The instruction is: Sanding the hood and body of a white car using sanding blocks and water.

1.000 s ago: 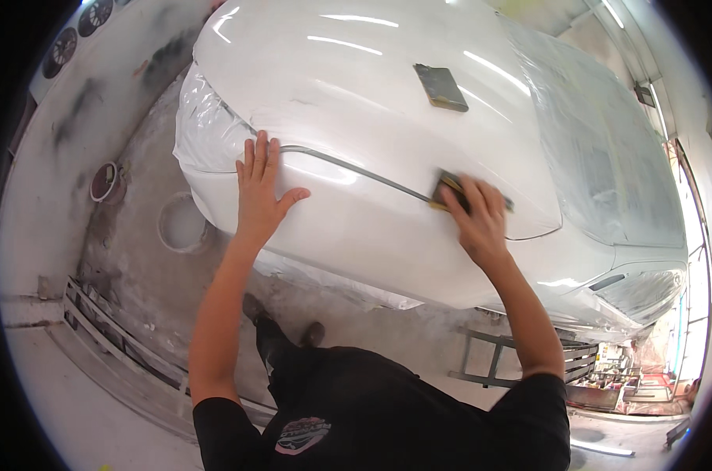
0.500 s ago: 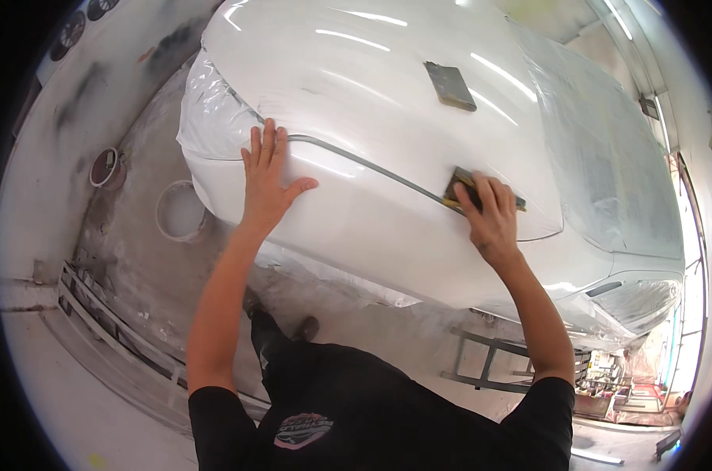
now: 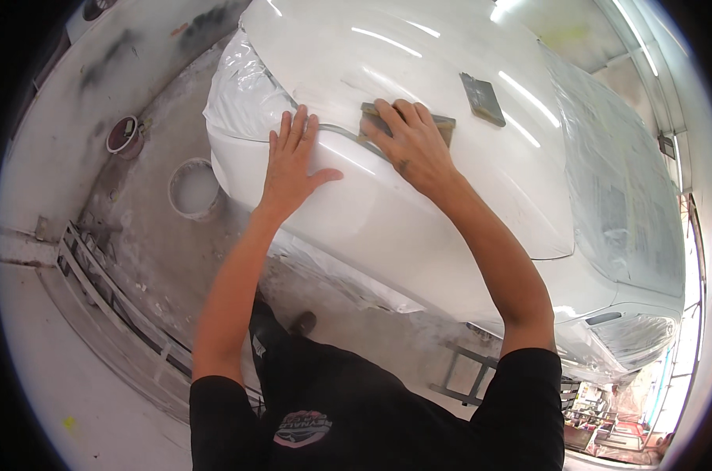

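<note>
My left hand [image 3: 291, 174] lies flat with fingers spread on the white car fender [image 3: 348, 224], its fingertips by the headlight, which is wrapped in clear plastic [image 3: 246, 98]. To its right, my right hand [image 3: 417, 149] grips a dark sanding block [image 3: 445, 130] with yellowish edges. The block rests on the white hood [image 3: 324, 63], close to the seam between hood and fender; its underside is hidden. Farther up the hood lies a second flat, dark grey sanding pad [image 3: 482, 100], apart from both hands.
Plastic sheeting [image 3: 607, 157] covers the windshield at the right. Two buckets, one reddish [image 3: 125, 138] and one pale [image 3: 195, 190], stand on the floor at the left. A metal rack [image 3: 124, 302] runs along the lower left. Another metal frame [image 3: 464, 375] stands beside the car, near my right arm.
My right hand has slid the sanding block leftward along the hood seam, toward my left hand. The left hand stays flat on the fender. The whole view has shifted slightly.
</note>
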`<state>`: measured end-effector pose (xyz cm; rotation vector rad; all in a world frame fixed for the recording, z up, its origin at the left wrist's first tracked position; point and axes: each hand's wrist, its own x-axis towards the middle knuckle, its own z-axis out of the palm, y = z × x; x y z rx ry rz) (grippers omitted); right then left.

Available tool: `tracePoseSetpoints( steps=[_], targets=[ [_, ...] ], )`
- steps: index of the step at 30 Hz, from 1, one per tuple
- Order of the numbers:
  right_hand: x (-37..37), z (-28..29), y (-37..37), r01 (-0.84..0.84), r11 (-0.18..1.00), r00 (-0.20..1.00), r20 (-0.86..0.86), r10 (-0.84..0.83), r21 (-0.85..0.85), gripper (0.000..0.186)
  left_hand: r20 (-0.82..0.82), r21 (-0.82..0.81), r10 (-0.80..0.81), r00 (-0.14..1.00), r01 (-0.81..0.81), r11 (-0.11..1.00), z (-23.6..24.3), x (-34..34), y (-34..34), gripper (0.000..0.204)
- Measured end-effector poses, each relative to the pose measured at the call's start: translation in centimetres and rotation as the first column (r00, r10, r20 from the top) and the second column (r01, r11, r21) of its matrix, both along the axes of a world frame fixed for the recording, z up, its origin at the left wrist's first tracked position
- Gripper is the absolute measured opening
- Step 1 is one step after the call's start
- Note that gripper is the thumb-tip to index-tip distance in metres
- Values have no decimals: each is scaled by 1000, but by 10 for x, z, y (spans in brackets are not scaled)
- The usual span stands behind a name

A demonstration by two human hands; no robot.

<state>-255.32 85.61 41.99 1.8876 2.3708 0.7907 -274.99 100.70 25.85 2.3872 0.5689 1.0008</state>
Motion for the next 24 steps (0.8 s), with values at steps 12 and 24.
tracePoseSetpoints(
  steps=[12,24],
  targets=[
    [6,0,-8,23,999,999,-45,-25,-48,46,60,-19,-44,997,45,999,-8,7,-2,115],
    [0,-4,-5,10,1000,999,-53,-11,-17,44,67,-25,-22,997,24,999,-11,7,5,119]
  ],
)
